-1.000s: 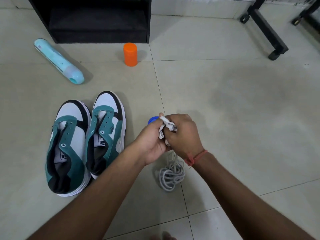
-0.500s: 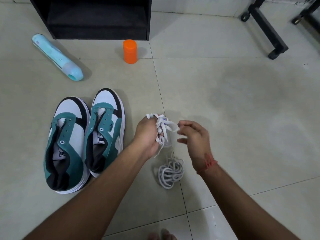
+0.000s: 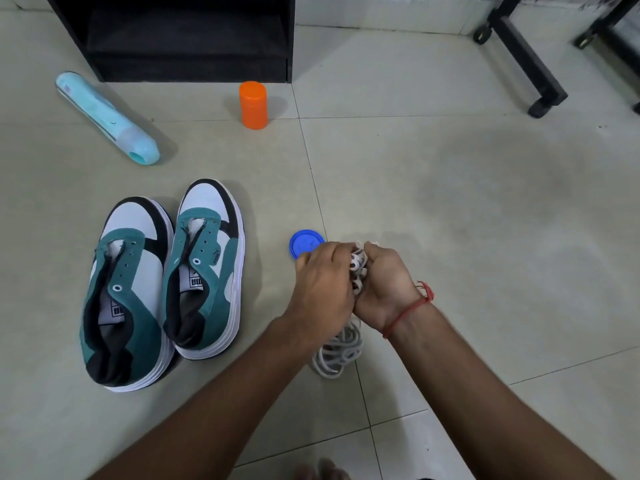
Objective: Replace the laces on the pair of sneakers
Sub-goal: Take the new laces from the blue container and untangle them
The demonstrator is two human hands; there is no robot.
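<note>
A bunched white flat shoelace (image 3: 358, 266) is pressed between the two hands, above the tiled floor (image 3: 467, 202) and to the right of the sneakers. The left hand (image 3: 323, 289) has its fingers curled over the bundle from the left, and the right hand (image 3: 384, 282) closes on it from the right, so both sets of fingers are clamped on the lace; only a few white loops show in the gap between the knuckles. A red thread bracelet (image 3: 410, 308) circles the right wrist.

Directly below the hands a coil of grey round laces (image 3: 337, 355) lies on the floor, partly hidden by the wrists. Whether it touches the held lace cannot be told.

The two sneakers stand side by side with toes pointing away, touching along their inner edges. The left sneaker (image 3: 126, 292) and the right sneaker (image 3: 204, 268) are teal, white and black with white soles, and their eyelets carry no laces, the tongues lying exposed.

A blue round lid (image 3: 304, 242) lies flat on the floor just beyond the left hand's knuckles, partly covered by them. Farther off, an orange capped container (image 3: 253, 105) stands upright near a black shelf unit (image 3: 187, 36). A pale blue tube-shaped bottle (image 3: 107, 117) lies on its side to the left. The black wheeled legs of a stand (image 3: 523, 57) occupy the top right corner.
</note>
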